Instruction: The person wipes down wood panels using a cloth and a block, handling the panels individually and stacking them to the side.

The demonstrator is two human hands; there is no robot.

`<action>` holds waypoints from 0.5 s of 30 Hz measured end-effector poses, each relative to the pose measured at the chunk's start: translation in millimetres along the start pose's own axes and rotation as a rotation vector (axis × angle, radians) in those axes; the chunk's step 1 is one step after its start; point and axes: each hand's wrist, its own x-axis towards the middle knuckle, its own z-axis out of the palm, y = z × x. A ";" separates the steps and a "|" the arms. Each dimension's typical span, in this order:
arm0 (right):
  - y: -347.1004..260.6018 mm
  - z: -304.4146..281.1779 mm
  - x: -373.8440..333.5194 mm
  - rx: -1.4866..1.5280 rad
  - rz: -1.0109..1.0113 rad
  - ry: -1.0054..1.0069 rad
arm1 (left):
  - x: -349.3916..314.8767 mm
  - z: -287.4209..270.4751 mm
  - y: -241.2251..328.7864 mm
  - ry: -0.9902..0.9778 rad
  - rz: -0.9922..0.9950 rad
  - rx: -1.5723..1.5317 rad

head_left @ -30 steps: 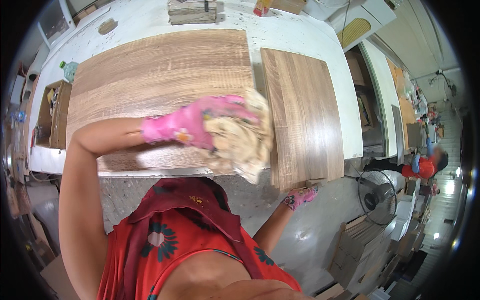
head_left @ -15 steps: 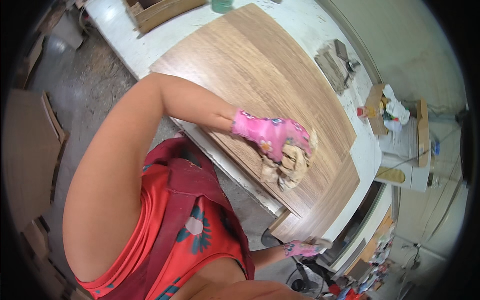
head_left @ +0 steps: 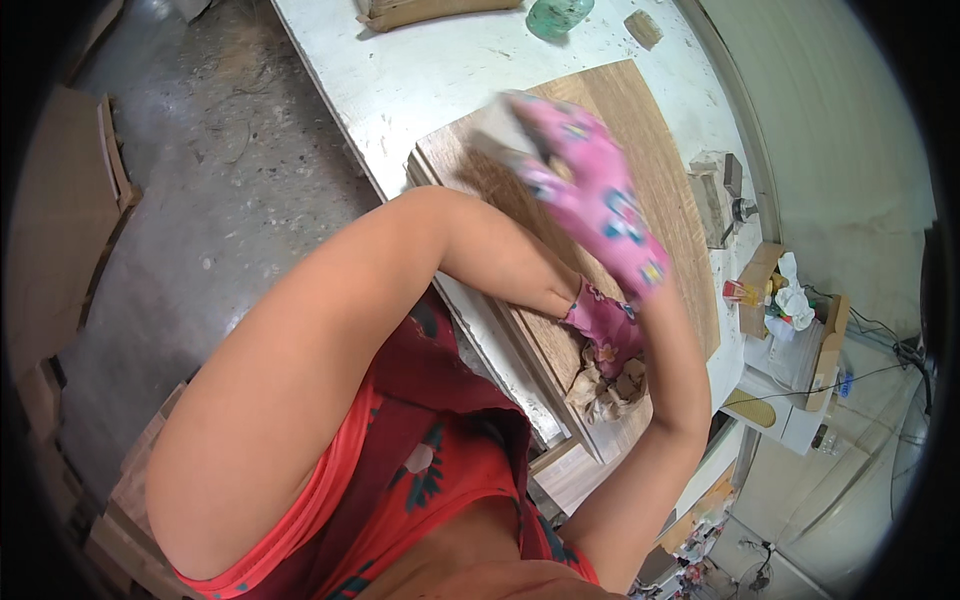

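Observation:
Pressed down on the near edge of the top wood-grain board (head_left: 660, 150) is a crumpled beige rag (head_left: 607, 392), held under my left hand (head_left: 608, 330) in a pink flowered glove. My right hand (head_left: 600, 185), gloved alike, reaches across above the left wrist toward the board's far-left part. In its fingers is a pale grey flat piece (head_left: 503, 132), smeared by motion, so I cannot tell its kind. The boards lie stacked on a white worktable (head_left: 400, 90); part of the top one is hidden by my arms.
A cardboard box (head_left: 430, 10) and a green translucent container (head_left: 560, 17) stand at the table's far side. Right of the boards lie flat grey pieces (head_left: 708, 205) and a dark block (head_left: 733, 174). An open carton (head_left: 760, 290) holds odds and ends. Cardboard sheets (head_left: 60, 220) lean at far left.
My right hand has swung up from low beside the boards to above them, with the pale piece. My left hand and rag moved toward the near edge. The whole view has shifted.

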 end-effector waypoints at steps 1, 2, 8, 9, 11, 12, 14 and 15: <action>0.8 16.2 22.5 0.018 -0.089 -0.079 | -1.9 -5.0 -6.6 0.026 -0.014 0.022; 1.3 29.2 33.9 0.097 -0.146 -0.111 | -2.3 0.7 -4.9 0.018 0.010 0.013; -3.3 49.5 49.8 0.034 -0.256 -0.259 | 7.1 9.9 -14.1 0.022 0.060 0.026; 1.2 44.5 50.6 0.024 -0.233 -0.266 | 8.4 11.4 -18.8 0.026 0.067 0.029; 21.8 41.7 49.9 -0.027 -0.226 -0.232 | 8.4 14.8 -27.6 0.043 0.074 0.033; 37.1 38.7 47.8 -0.035 -0.215 -0.142 | 8.9 14.8 -30.0 0.050 0.070 0.046; 83.8 24.9 46.1 -0.130 -0.142 -0.023 | 9.4 12.0 -22.7 0.038 0.098 0.082; 104.5 13.4 45.5 -0.138 0.072 -0.021 | 9.8 6.7 -15.8 0.021 0.119 0.106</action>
